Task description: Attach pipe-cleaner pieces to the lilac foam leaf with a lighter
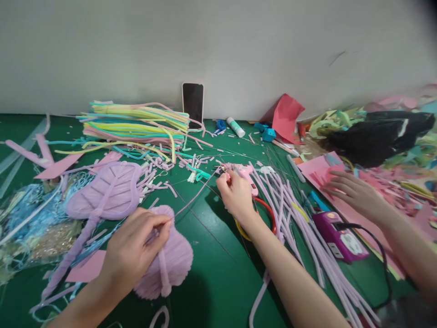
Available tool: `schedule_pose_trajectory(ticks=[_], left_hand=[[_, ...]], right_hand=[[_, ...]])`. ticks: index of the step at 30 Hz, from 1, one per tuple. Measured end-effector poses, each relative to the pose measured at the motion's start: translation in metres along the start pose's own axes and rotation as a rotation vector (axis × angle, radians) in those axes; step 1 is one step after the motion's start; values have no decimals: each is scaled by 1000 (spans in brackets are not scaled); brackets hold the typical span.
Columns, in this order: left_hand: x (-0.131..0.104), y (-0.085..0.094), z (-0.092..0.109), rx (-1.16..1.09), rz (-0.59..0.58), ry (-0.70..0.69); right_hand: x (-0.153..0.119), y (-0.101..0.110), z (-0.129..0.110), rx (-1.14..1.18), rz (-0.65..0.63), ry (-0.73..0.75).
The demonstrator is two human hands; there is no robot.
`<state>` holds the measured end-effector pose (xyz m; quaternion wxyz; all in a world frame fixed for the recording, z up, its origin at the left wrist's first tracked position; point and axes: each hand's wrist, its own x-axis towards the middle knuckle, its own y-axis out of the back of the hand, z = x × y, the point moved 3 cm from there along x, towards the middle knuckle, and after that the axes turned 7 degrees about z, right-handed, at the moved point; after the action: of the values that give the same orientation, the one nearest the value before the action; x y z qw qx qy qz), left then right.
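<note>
My left hand (136,246) is closed in a pinch on a fluffy lilac pipe-cleaner shape (177,255), which has scalloped edges and a thick rib down its middle. From near its top a thin purple strand (194,197) slants up toward my right hand (237,193). That hand is closed too, its fingertips around something small that I cannot make out. Under my right wrist lie scissors with red and yellow handles (269,210). Left of my left hand rests a lilac leaf-shaped fan (105,189) with a wrapped handle.
Bundled coloured pipe cleaners (136,123) lie at the back, beside a propped phone (193,102). Lilac pipe cleaners (307,228) spread right of my right arm. Another person's hand (358,196) rests over pink paper (319,171), near a purple device (341,237) with a cable.
</note>
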<state>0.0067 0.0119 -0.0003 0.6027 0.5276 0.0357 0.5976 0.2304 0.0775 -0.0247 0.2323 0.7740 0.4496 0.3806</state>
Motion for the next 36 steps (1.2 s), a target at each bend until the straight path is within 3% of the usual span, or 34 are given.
schedule_pose_trajectory(ticks=[13,36], left_hand=[[-5,-3,-3,15,-14,-149],[-4,-1,-2,18,-4,-123]], right_hand=[[0,1,0,11,5,-15],[-1,1,-2,16,-1,-13]])
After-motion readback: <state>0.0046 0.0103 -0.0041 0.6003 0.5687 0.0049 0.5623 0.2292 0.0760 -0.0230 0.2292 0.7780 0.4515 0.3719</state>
